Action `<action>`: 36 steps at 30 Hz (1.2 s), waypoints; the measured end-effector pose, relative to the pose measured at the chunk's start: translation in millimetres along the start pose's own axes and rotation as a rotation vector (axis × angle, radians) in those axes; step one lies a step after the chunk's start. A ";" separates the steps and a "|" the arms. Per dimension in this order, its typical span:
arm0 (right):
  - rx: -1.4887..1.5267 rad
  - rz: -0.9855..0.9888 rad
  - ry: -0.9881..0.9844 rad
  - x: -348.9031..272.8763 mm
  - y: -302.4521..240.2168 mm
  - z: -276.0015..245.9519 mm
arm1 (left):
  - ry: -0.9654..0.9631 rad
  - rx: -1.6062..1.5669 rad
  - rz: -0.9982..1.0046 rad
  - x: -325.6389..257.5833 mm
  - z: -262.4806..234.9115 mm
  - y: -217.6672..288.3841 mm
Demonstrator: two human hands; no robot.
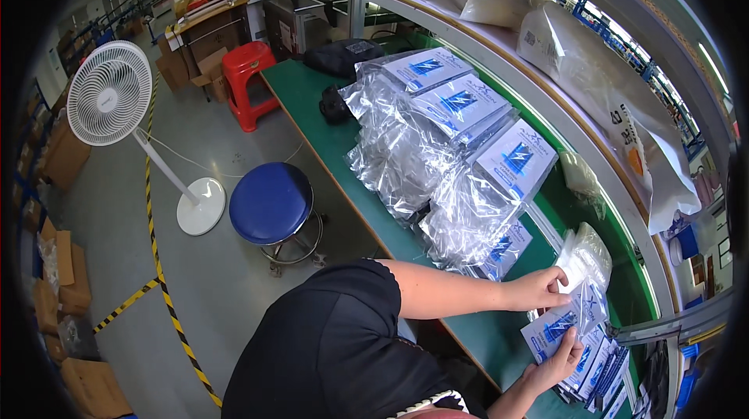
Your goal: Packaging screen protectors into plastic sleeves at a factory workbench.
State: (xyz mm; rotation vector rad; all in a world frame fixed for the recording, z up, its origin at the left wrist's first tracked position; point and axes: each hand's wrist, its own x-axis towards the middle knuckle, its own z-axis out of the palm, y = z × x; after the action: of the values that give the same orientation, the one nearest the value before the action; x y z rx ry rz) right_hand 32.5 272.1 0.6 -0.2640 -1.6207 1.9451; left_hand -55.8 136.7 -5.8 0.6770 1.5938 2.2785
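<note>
Over the right end of the green table, my left hand [538,290] reaches across with its fingertips pinched at the upper edge of a clear plastic bag [581,296]. Below it, my right hand [555,366] grips a white-and-blue printed card [548,332] by its edge, thumb on top. The card and the bag overlap, and I cannot tell whether the card is inside. Under and beside my right hand lies a spread pile of similar printed cards [597,368]. To the left lie overlapping stacks of clear bags with printed cards in them [460,103], their loose plastic ends toward me.
Beyond my hands lies a bundle of clear bags [589,255]. A shelf [499,40] carrying large white sacks [577,52] runs above the green table [331,146]. A blue round stool [271,200], a red stool [248,79] and a white fan [109,95] stand at the left.
</note>
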 end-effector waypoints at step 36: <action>-0.682 -0.643 -0.250 16.3 -38.7 22.3 | -0.229 -0.842 -0.330 4.0 -9.9 3.5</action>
State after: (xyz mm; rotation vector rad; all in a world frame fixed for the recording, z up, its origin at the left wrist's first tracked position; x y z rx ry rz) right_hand 20.0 265.8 46.0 0.2352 -2.1546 0.9390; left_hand -64.3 129.4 -4.5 0.3835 0.4899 2.2202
